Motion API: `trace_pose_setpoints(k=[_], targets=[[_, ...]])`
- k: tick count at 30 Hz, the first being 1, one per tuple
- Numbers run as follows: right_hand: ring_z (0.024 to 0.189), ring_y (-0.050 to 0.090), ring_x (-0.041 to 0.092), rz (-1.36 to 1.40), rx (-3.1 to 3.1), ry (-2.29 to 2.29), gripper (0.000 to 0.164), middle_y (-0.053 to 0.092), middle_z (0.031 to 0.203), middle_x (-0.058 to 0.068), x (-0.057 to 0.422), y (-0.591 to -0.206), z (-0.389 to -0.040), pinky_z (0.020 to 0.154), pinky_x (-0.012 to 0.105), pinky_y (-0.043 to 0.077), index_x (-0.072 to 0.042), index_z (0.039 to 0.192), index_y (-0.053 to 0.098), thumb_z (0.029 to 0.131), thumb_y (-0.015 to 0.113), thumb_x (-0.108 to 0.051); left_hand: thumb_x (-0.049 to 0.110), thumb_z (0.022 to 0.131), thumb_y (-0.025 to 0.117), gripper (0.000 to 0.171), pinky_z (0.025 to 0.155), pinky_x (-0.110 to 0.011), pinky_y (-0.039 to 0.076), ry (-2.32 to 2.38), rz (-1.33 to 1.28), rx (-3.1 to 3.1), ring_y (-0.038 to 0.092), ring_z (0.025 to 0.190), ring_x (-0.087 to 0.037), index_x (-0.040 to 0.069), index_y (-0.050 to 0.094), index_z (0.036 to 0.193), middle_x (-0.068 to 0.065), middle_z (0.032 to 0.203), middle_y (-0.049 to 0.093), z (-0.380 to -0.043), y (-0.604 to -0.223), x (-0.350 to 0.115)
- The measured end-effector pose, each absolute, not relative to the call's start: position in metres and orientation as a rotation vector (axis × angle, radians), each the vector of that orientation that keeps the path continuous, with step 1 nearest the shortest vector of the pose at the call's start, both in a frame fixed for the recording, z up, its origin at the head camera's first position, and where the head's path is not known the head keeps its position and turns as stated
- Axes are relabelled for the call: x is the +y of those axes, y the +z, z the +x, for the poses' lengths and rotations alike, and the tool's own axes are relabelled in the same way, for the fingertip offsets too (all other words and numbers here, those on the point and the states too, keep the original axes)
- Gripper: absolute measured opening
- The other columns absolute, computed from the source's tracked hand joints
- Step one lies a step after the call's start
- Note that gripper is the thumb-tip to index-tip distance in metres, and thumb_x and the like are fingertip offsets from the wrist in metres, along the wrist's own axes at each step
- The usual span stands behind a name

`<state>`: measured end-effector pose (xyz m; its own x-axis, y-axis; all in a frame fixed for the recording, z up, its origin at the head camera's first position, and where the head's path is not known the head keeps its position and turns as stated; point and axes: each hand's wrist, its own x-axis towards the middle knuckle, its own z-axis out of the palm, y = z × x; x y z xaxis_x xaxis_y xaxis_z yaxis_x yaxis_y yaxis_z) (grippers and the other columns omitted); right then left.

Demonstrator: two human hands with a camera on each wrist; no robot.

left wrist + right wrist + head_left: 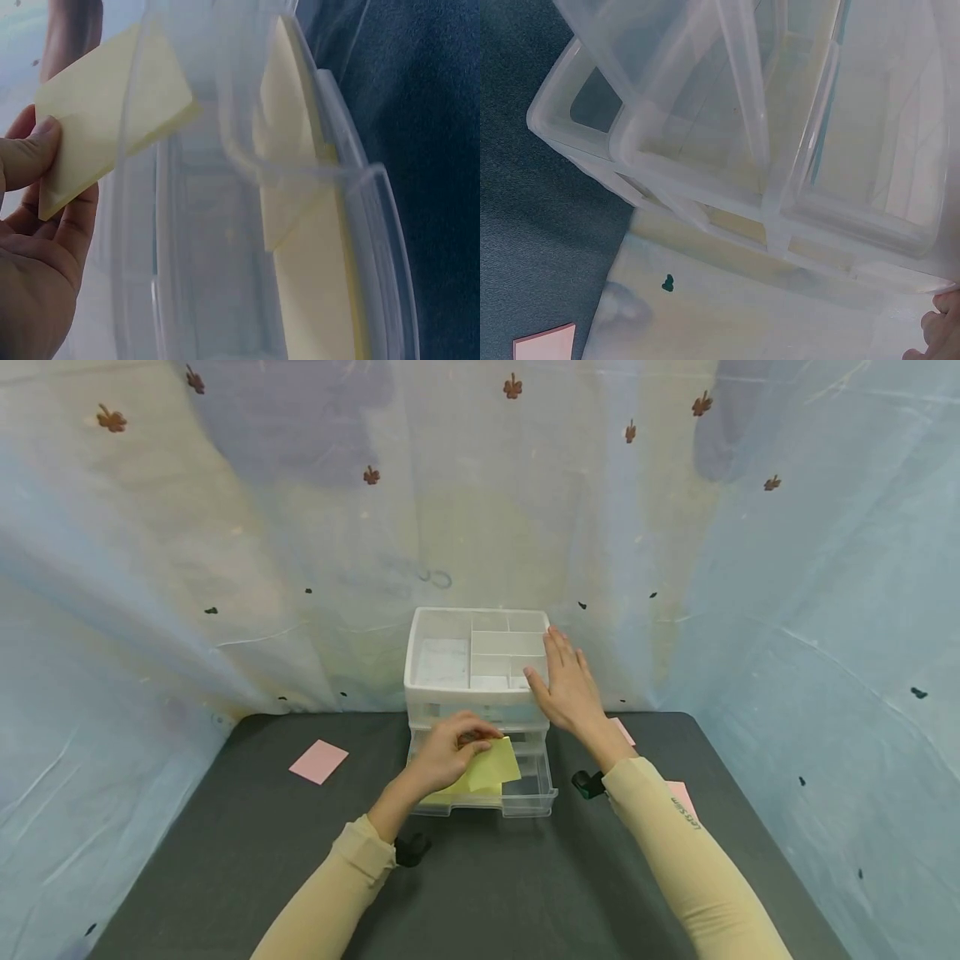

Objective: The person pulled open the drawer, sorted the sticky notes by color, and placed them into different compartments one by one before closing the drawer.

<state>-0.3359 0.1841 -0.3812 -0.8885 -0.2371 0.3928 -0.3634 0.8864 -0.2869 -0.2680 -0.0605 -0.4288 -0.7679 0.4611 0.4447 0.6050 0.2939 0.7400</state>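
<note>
A white plastic drawer organizer [480,695] with a divided top tray stands at the back of the table. Its lower clear drawer [531,806] is pulled out toward me. My left hand [442,753] pinches a yellow sticky note pad [495,766] between thumb and fingers above this drawer. More yellow sticky notes [319,300] lie in the drawer along its front, seen through the clear plastic in the left wrist view. With fingers straight, my right hand [572,689] rests against the right side of the organizer's top; only its fingertips [934,326] show in the right wrist view.
On the dark table [480,893], one pink sticky note pad [318,762] lies left of the organizer. To the right are a second pink pad [682,797] and a third [624,732], both partly hidden by my right arm. A patterned curtain [480,527] hangs close behind.
</note>
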Motion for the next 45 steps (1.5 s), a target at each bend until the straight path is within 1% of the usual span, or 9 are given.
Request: trace_pose_setpoints(k=[8,17,25,28,33,41,45], targets=[[0.161,0.008,0.031,0.449,-2.706,0.497,0.077,0.008,0.175,0.011,0.185,-0.381,-0.336,0.129,0.056,0.010,-0.002,0.167,0.014,0.111,0.038,-0.050,0.004,0.098,0.071,0.020,0.083,-0.032,0.060,-1.449,-1.033,-2.539,0.065,0.098,-0.015,0.015,0.078,0.114,0.000,0.109,0.068,-0.272,-0.429,-0.041],[0.161,0.009,0.032,0.458,-2.699,0.506,0.076,0.008,0.175,0.011,0.186,-0.382,-0.337,0.129,0.056,0.010,-0.002,0.167,0.014,0.111,0.037,-0.050,0.007,0.098,0.072,0.022,0.089,-0.030,0.057,-1.338,-1.079,-2.693,0.065,0.099,-0.011,0.016,0.077,0.117,0.003,0.111,0.070,-0.283,-0.438,-0.028],[0.160,0.009,0.033,0.461,-2.692,0.503,0.076,0.008,0.175,0.011,0.185,-0.382,-0.337,0.129,0.055,0.010,-0.001,0.166,0.015,0.111,0.038,-0.049,0.006,0.099,0.071,0.021,0.090,-0.031,0.056,-1.310,-1.079,-2.768,0.066,0.100,-0.014,0.016,0.078,0.116,0.002,0.111,0.072,-0.291,-0.444,-0.021],[0.160,0.010,0.034,0.463,-2.692,0.504,0.076,0.009,0.175,0.011,0.185,-0.382,-0.336,0.129,0.056,0.010,-0.001,0.166,0.015,0.111,0.038,-0.049,0.005,0.098,0.072,0.021,0.091,-0.032,0.056,-1.331,-1.075,-2.767,0.067,0.102,-0.015,0.015,0.078,0.116,0.001,0.112,0.073,-0.295,-0.447,-0.019],[0.160,0.011,0.035,0.462,-2.687,0.507,0.076,0.009,0.175,0.011,0.185,-0.382,-0.336,0.129,0.056,0.010,-0.001,0.166,0.016,0.111,0.038,-0.049,0.003,0.098,0.072,0.020,0.088,-0.032,0.057,-1.381,-1.043,-2.741,0.067,0.099,-0.015,0.013,0.079,0.114,0.000,0.110,0.073,-0.298,-0.454,-0.013],[0.160,0.011,0.035,0.473,-2.678,0.509,0.075,0.010,0.174,0.013,0.185,-0.380,-0.335,0.128,0.058,0.012,0.000,0.166,0.016,0.111,0.038,-0.047,0.007,0.096,0.075,0.018,0.086,-0.029,0.058,-1.394,-0.968,-2.721,0.067,0.096,-0.012,0.015,0.080,0.111,0.004,0.105,0.072,-0.297,-0.460,-0.006],[0.160,0.010,0.034,0.472,-2.691,0.503,0.076,0.009,0.175,0.012,0.185,-0.381,-0.336,0.128,0.057,0.011,-0.001,0.166,0.015,0.112,0.037,-0.048,0.007,0.095,0.076,0.017,0.084,-0.028,0.058,-1.382,-0.942,-2.717,0.066,0.094,-0.012,0.015,0.082,0.109,0.006,0.101,0.070,-0.294,-0.462,-0.005]])
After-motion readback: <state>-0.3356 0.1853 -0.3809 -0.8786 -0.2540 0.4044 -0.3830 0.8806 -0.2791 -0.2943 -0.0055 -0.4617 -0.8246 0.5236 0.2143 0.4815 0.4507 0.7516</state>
